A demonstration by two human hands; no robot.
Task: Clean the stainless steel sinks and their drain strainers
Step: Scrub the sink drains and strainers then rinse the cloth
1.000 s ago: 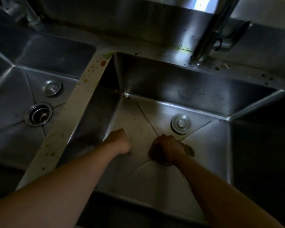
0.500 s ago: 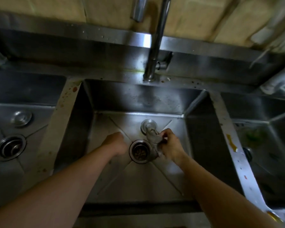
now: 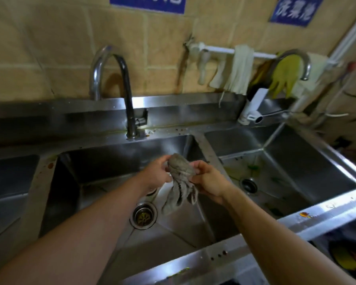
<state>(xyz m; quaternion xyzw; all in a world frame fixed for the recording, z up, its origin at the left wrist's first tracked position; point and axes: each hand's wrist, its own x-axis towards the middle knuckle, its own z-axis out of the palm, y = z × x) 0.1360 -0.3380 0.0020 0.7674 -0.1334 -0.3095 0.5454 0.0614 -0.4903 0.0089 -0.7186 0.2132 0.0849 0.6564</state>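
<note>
A beige tiled wall [image 3: 49, 58] fills the upper frame, with two blue signs [image 3: 293, 10] along the top edge. At upper right a white rail [image 3: 224, 50] carries a pale cloth [image 3: 239, 68] and a yellow rubber glove [image 3: 286, 75]. The light is dim and warm.

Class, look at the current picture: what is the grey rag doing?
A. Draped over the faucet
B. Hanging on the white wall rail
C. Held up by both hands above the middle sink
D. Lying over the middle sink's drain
C: the left hand and right hand both grip the grey rag, which dangles above the middle sink and its uncovered drain.
</note>
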